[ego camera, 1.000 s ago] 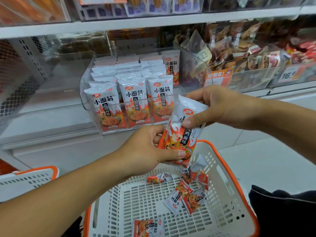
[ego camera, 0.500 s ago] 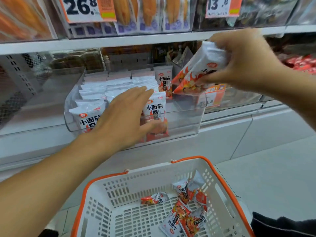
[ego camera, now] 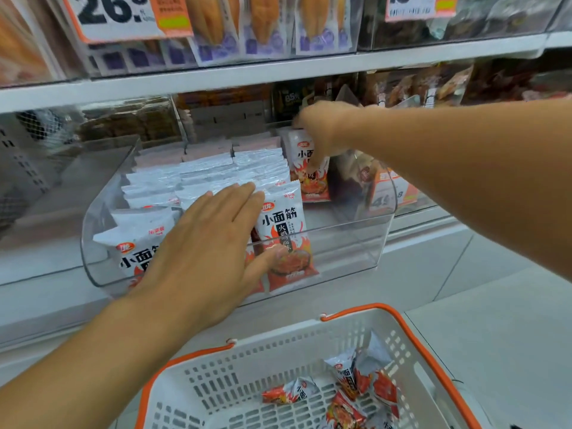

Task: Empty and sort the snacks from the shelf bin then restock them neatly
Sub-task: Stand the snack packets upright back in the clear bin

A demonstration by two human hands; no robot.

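A clear plastic shelf bin [ego camera: 349, 255] holds rows of white and orange snack packets [ego camera: 213, 168] standing upright. My left hand [ego camera: 213, 243] lies flat with fingers spread against the front packets, its thumb touching the front right packet [ego camera: 286, 230]. My right hand [ego camera: 322, 128] reaches to the bin's back right and grips the top of a snack packet [ego camera: 309, 178] standing there. Below, a white basket with an orange rim [ego camera: 365, 311] holds several loose packets [ego camera: 356, 394].
The white shelf board [ego camera: 278, 72] above carries price tags [ego camera: 123, 17] and bins of other snacks. More clear bins with dark packets [ego camera: 433, 85] stand to the right. An empty clear bin [ego camera: 62, 181] sits left. Pale floor tiles [ego camera: 495, 320] lie at the right.
My right hand has carried its packet down into the back right of the bin. My left hand stayed pressed on the front packets. The view shifted slightly upward.
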